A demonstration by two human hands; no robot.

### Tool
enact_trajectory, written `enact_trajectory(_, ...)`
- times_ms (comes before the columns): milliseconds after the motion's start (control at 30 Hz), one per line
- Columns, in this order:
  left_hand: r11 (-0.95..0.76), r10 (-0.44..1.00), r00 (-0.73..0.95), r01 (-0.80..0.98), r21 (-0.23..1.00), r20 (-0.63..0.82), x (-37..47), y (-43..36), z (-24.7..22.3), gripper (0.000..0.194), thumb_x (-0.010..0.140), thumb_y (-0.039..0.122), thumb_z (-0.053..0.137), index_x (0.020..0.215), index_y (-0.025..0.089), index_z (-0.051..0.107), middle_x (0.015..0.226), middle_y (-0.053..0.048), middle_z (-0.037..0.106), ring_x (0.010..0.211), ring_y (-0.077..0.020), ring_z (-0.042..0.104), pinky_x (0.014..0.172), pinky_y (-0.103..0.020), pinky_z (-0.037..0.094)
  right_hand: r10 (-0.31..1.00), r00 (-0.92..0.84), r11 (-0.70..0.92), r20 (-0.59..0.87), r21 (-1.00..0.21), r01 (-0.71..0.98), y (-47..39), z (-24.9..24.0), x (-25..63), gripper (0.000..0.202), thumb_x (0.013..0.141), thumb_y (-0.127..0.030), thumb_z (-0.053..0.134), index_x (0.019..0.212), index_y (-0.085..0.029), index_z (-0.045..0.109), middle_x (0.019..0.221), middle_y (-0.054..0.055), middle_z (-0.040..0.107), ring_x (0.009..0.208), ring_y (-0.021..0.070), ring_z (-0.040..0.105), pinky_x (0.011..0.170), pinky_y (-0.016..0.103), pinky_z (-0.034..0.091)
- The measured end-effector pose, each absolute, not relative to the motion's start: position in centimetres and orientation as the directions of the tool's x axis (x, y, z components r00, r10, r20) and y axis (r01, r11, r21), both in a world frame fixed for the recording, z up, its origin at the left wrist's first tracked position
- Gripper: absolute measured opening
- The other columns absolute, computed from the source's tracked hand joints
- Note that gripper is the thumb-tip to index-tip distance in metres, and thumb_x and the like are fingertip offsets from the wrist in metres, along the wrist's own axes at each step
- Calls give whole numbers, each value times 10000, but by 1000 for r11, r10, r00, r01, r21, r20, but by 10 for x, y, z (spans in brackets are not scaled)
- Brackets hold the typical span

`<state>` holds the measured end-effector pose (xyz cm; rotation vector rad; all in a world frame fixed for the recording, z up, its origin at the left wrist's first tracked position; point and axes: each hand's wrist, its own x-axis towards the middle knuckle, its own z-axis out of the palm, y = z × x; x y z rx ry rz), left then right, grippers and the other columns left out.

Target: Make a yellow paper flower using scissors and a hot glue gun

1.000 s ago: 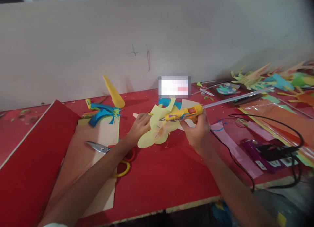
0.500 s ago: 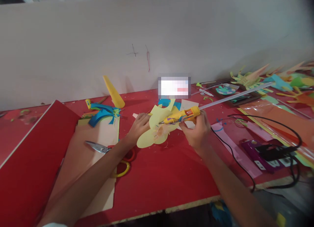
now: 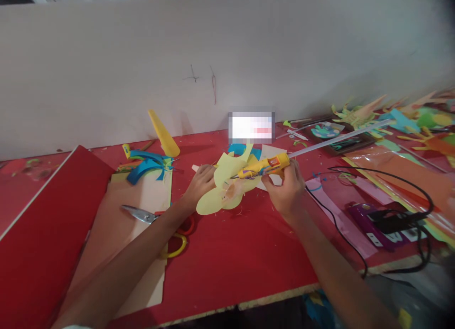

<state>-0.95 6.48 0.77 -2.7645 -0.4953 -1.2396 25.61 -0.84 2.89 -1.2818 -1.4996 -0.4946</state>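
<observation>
My right hand [image 3: 286, 187] is wrapped round a yellow hot glue gun [image 3: 266, 165], from whose back a long clear glue stick [image 3: 341, 141] juts out to the right. The gun's nozzle points left, at the middle of a pale yellow paper flower [image 3: 209, 201] with rounded petals. My left hand [image 3: 202, 182] grips this flower from its left side; the fingertips are partly hidden behind the petals. Below my left forearm lie scissors [image 3: 140, 214] with red and yellow handles, partly covered by the arm.
A yellow paper cone [image 3: 162, 132] stands at the back, near blue paper strips [image 3: 151, 165]. Cream card sheets [image 3: 142, 272] and a red board [image 3: 46, 224] lie left. A black cable [image 3: 334, 220], pink paper [image 3: 341, 215] and a purple box [image 3: 369, 222] are on the right.
The view has shifted very slightly. Both hands, the glue gun and the paper flower keep nearly the same position.
</observation>
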Motion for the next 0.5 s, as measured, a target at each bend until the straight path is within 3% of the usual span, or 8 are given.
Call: enact_trajectory(500,-936,312,605,330,127,733,-9,63,8,263,1062,367,473,1108,235,696,1055,-120,710,978,-285,641,870,-483,520,519,196,340,832,-412,845,-9,29,257,124,856,-201,658,913,-241,556,809,17,569,772,223,604,731,378,562)
